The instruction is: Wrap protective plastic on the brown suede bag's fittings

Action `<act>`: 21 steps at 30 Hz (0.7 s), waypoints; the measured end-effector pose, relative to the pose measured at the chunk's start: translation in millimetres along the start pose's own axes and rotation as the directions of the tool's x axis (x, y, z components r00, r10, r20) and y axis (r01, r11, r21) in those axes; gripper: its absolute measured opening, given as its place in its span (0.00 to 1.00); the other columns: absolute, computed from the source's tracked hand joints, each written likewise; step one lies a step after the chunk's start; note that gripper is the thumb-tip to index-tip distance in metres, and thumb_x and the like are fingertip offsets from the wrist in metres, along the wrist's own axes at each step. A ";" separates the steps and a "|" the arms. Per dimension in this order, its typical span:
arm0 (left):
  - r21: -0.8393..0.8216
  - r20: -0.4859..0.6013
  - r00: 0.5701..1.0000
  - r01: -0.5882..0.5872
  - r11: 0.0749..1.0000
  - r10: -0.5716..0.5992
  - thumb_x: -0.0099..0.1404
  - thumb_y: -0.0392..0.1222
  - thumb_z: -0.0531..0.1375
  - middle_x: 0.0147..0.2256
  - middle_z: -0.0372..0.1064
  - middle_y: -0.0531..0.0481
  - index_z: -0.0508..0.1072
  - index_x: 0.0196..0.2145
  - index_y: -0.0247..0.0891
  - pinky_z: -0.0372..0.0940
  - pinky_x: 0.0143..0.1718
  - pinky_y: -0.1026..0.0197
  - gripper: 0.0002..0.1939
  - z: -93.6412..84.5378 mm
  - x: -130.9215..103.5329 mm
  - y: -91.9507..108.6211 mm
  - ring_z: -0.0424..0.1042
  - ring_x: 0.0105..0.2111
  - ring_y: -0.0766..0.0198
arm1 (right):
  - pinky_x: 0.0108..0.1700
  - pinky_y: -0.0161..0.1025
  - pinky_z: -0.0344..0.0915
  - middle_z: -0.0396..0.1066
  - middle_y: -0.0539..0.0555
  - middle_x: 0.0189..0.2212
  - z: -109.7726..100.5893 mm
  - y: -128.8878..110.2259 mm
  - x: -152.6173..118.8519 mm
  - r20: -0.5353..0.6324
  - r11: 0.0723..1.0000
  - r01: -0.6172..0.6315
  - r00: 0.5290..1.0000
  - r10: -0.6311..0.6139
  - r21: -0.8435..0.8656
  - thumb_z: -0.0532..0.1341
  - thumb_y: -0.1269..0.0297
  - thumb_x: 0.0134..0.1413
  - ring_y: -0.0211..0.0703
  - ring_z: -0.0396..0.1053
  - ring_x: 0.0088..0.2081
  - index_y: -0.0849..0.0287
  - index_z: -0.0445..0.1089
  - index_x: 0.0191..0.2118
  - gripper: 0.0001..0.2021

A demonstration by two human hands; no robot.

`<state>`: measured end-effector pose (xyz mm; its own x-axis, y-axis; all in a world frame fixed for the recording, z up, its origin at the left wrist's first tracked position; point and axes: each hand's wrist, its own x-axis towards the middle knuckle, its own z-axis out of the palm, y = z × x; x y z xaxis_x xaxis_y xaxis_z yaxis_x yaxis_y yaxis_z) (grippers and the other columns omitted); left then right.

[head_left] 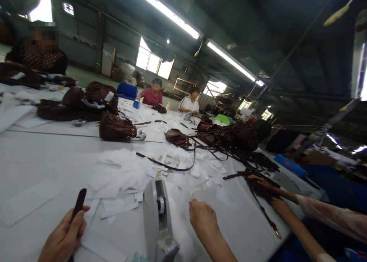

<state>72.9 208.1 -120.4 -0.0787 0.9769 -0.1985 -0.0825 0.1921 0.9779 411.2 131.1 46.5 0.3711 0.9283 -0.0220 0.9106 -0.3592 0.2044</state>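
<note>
My left hand is closed round a dark brown leather strap, whose rounded end sticks up above the thumb. My right hand is a closed fist over the white tabletop, at the edge of thin white paper. Its fingertips are turned away, so what they may pinch is hidden. Between my hands stands a grey tape dispenser with a small roll in it. Beyond it, another brown strap curves across loose white paper scraps.
At right, a co-worker's hands handle brown straps with a metal clasp. Brown drawstring bags lie at left, with a heap of bags at right. Several people sit round the table. A blue box rests near the right edge.
</note>
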 end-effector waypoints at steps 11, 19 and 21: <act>-0.067 0.049 0.996 0.079 0.995 -0.076 0.56 0.64 0.58 0.17 0.55 0.62 0.62 0.53 0.43 0.50 0.08 0.69 0.33 -4.6 8.5 -13.2 0.54 0.10 0.69 | 0.38 0.40 0.65 0.77 0.60 0.37 31.0 -4.9 35.5 0.125 0.982 0.087 0.986 -0.109 0.168 0.41 0.61 0.69 0.52 0.75 0.40 0.58 0.72 0.46 0.22; -0.072 -0.021 0.999 0.035 0.997 -0.037 0.59 0.59 0.57 0.17 0.55 0.61 0.67 0.49 0.43 0.49 0.07 0.69 0.25 2.3 1.2 -6.4 0.53 0.09 0.70 | 0.59 0.54 0.54 0.61 0.63 0.60 42.9 -5.2 -7.0 0.102 0.971 0.141 0.981 -0.163 0.195 0.48 0.51 0.65 0.56 0.59 0.60 0.51 0.59 0.62 0.24; -0.050 -0.098 0.995 -0.023 0.999 0.018 0.59 0.60 0.57 0.17 0.54 0.61 0.68 0.47 0.43 0.48 0.07 0.69 0.24 5.4 -0.5 -5.4 0.51 0.09 0.71 | 0.62 0.53 0.50 0.55 0.65 0.63 45.4 4.5 -3.2 0.067 0.971 0.093 0.992 -0.110 0.222 0.46 0.48 0.64 0.55 0.52 0.64 0.58 0.57 0.63 0.28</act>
<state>78.7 207.0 -125.2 -0.1772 0.9664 -0.1864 -0.1298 0.1648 0.9777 422.5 122.2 3.0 0.2796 0.9538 -0.1095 0.9588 -0.2834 -0.0205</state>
